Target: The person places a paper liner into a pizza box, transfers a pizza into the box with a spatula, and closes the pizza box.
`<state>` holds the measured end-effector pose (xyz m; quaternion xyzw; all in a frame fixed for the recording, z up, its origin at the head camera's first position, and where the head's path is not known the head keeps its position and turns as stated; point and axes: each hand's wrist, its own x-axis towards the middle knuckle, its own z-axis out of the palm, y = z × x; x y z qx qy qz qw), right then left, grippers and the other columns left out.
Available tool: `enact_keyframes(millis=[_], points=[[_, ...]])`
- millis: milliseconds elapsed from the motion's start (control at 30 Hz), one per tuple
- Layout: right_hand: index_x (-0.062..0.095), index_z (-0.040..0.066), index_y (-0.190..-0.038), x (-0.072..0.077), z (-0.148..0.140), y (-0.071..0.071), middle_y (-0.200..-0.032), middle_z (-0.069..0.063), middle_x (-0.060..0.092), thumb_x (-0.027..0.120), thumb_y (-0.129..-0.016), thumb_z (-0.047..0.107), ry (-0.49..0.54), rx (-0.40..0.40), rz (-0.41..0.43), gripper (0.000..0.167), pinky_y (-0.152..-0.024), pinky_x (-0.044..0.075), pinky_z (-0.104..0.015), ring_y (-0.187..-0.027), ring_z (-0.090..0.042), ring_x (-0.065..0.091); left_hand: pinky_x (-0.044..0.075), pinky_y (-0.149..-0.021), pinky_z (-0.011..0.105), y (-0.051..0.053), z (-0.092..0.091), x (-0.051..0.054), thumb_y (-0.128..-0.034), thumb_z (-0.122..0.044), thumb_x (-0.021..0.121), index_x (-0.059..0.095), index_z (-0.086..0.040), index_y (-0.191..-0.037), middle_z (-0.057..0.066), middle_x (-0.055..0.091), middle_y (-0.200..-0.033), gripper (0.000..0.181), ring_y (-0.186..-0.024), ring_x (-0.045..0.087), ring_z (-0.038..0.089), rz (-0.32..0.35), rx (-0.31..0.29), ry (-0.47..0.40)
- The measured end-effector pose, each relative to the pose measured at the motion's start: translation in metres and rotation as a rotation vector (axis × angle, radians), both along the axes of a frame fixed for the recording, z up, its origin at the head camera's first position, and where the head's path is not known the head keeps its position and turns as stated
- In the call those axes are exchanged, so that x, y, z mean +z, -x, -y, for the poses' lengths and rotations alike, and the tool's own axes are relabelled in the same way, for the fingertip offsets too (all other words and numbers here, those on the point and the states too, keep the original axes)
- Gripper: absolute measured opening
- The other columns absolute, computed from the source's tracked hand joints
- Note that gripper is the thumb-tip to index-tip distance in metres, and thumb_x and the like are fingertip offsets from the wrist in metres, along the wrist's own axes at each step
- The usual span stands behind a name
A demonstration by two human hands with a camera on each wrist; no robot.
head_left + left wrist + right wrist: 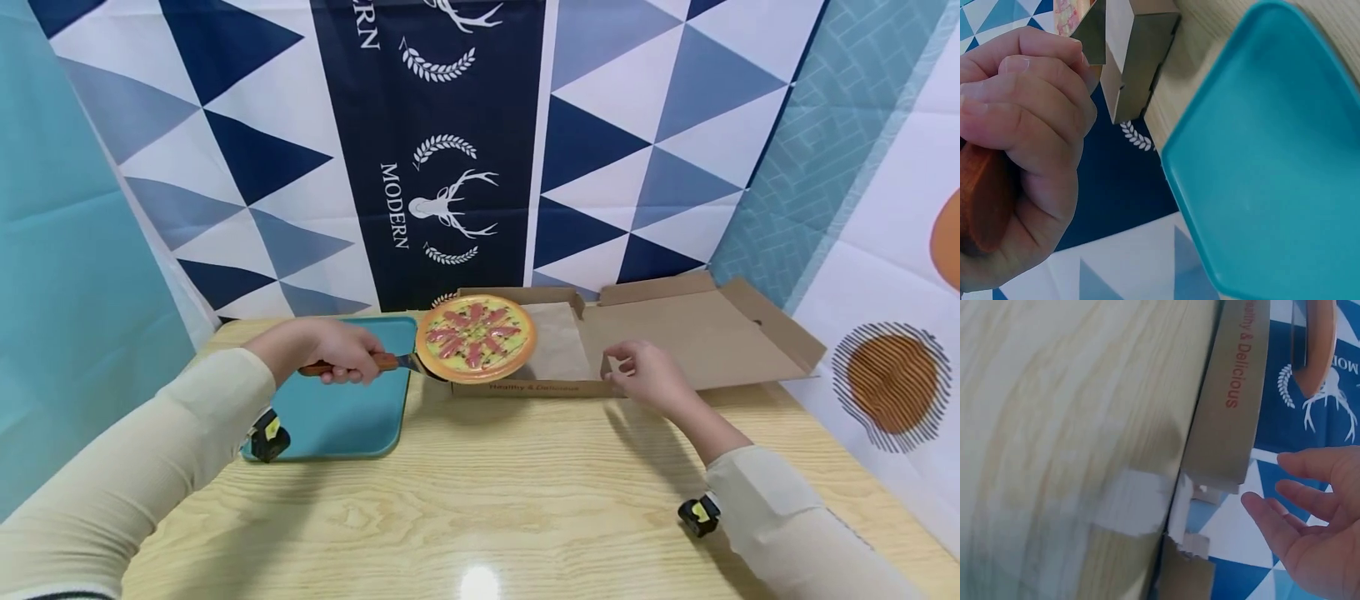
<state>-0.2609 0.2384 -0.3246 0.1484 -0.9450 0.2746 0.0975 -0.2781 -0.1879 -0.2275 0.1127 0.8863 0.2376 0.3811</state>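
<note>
In the head view my left hand (341, 348) grips the wooden handle (386, 362) of a flat metal pizza server (411, 362). A round pizza (477, 337) with red strips on yellow topping rests on the server's blade, held over the left part of an opened cardboard pizza box (536, 388). The left wrist view shows the fingers (1041, 119) wrapped round the handle. My right hand (647, 377) hovers by the box's front right corner, fingers slightly bent and holding nothing. In the right wrist view, a gap separates its fingertips (1250, 501) from the box wall.
A teal tray (337, 429) lies on the wooden table (480, 500) at the left, beneath the left hand. The box lid (690, 333) is folded out flat to the right. White paper (558, 342) lines the box. A patterned cloth (442, 125) hangs behind.
</note>
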Motion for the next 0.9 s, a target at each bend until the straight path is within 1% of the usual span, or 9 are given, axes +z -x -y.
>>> enact_keyframes(millis=[133,200,400,500,533,633,733,800,900], points=[[0.049,-0.012,-0.134,-0.003,-0.003,0.004,-0.131,-0.037,0.049,0.063,-0.093,0.010,0.033,-0.013,0.066,0.049,-0.083,0.052,-0.054,-0.110,-0.048,0.058,0.033,-0.047,0.021,0.009,-0.011,-0.002,-0.0860,-0.007,0.058,0.053,-0.003,-0.103,-0.001,0.043,-0.061,0.018,-0.046,0.033,0.009,-0.004,-0.005,0.001],[0.044,-0.012,-0.138,-0.004,-0.005,0.006,-0.135,-0.039,0.043,0.061,-0.094,0.012,0.056,-0.010,0.101,0.053,-0.084,0.052,-0.053,-0.114,-0.050,0.055,0.033,-0.047,0.021,0.013,-0.016,-0.004,-0.0862,-0.008,0.058,0.054,-0.003,-0.104,-0.001,0.044,-0.061,0.019,-0.046,0.033,0.009,0.000,-0.006,0.001],[0.039,-0.015,-0.139,-0.010,-0.007,0.013,-0.135,-0.042,0.040,0.059,-0.096,0.013,0.098,0.011,0.167,0.055,-0.084,0.053,-0.050,-0.116,-0.051,0.053,0.033,-0.047,0.020,0.028,-0.030,-0.008,-0.0877,-0.009,0.058,0.055,-0.004,-0.103,-0.001,0.044,-0.062,0.017,-0.046,0.034,0.008,0.019,-0.010,0.005],[0.039,-0.016,-0.138,-0.012,-0.007,0.015,-0.134,-0.042,0.041,0.060,-0.096,0.012,0.100,0.020,0.176,0.055,-0.083,0.054,-0.047,-0.115,-0.051,0.054,0.033,-0.047,0.020,0.037,-0.037,-0.010,-0.0889,-0.009,0.058,0.054,-0.003,-0.107,-0.001,0.043,-0.062,0.019,-0.046,0.034,0.008,0.025,-0.004,0.015],[0.040,-0.016,-0.137,-0.013,-0.007,0.016,-0.134,-0.041,0.041,0.060,-0.095,0.011,0.102,0.023,0.177,0.054,-0.083,0.055,-0.046,-0.114,-0.050,0.054,0.033,-0.047,0.020,0.040,-0.039,-0.011,-0.0897,-0.010,0.058,0.052,-0.003,-0.111,-0.002,0.042,-0.061,0.023,-0.045,0.033,0.008,0.029,-0.002,0.021],[0.040,-0.017,-0.136,-0.015,-0.007,0.018,-0.134,-0.041,0.042,0.060,-0.095,0.010,0.095,0.031,0.179,0.053,-0.081,0.055,-0.045,-0.112,-0.050,0.056,0.032,-0.046,0.019,0.050,-0.045,-0.012,-0.0901,-0.010,0.058,0.052,-0.002,-0.117,-0.002,0.041,-0.060,0.028,-0.044,0.033,0.008,0.037,-0.001,0.037],[0.041,-0.019,-0.135,-0.017,-0.007,0.020,-0.133,-0.041,0.043,0.060,-0.094,0.008,0.094,0.039,0.186,0.052,-0.079,0.056,-0.044,-0.110,-0.049,0.058,0.032,-0.046,0.019,0.058,-0.052,-0.012,-0.0913,-0.010,0.057,0.052,-0.002,-0.116,-0.003,0.039,-0.059,0.027,-0.044,0.032,0.007,0.057,-0.021,0.059],[0.041,-0.019,-0.134,-0.017,-0.007,0.021,-0.132,-0.040,0.045,0.060,-0.095,0.008,0.090,0.040,0.190,0.052,-0.078,0.056,-0.043,-0.108,-0.047,0.059,0.032,-0.046,0.019,0.064,-0.057,-0.011,-0.0914,-0.009,0.057,0.053,-0.002,-0.112,-0.003,0.039,-0.059,0.022,-0.045,0.032,0.007,0.078,-0.027,0.064],[0.041,-0.020,-0.134,-0.018,-0.007,0.022,-0.129,-0.041,0.047,0.061,-0.095,0.008,0.094,0.040,0.197,0.052,-0.077,0.057,-0.041,-0.103,-0.044,0.062,0.032,-0.046,0.018,0.071,-0.064,-0.008,-0.0919,-0.009,0.057,0.054,-0.004,-0.108,-0.004,0.039,-0.058,0.018,-0.045,0.032,0.006,0.086,-0.054,0.090]])
